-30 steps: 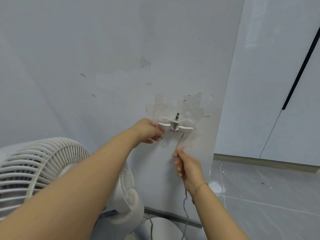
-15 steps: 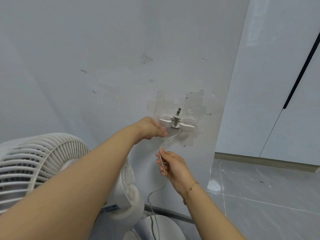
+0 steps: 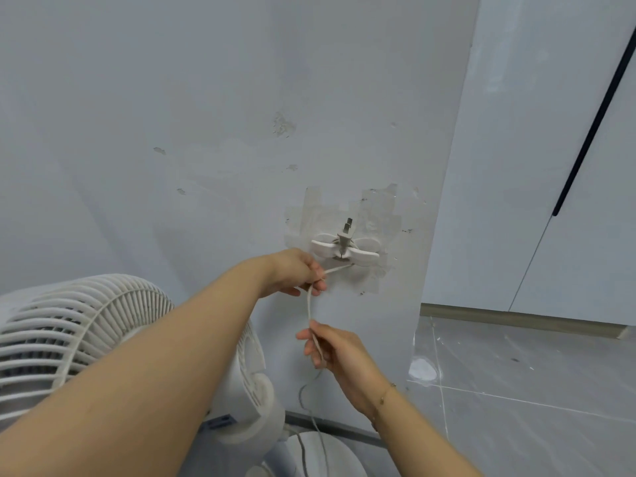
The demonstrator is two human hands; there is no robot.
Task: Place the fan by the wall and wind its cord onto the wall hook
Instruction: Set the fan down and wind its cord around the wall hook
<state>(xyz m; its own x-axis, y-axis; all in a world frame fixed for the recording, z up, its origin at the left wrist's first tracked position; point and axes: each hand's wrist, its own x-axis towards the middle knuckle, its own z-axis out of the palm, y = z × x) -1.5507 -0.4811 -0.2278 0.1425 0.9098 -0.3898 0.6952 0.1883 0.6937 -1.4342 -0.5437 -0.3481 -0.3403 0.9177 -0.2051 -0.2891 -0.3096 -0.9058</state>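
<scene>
The wall [image 3: 206,115] fills most of the view, and the white fan [image 3: 86,339] stands close against it at lower left, its grille facing roughly away from the wall and its round base just visible at the bottom edge; that half of the task looks done. Further right the wall hook [image 3: 346,251] sits on a patch of clear tape, its two flat wings running level left and right so that turns of cord can lie behind them. The plug [image 3: 345,234] is seated at the hook's middle, long axis upright, prongs pointing up. From under the hook the cord [image 3: 309,304] slants down and left to the left hand [image 3: 296,273], whose fingertips pinch it just beside the left wing, likely to steer a loop round it. Below, the cord drops nearly plumb to the right hand [image 3: 339,352], fingers curled around it, apparently feeding slack, which then trails loosely down to the fan's base.
</scene>
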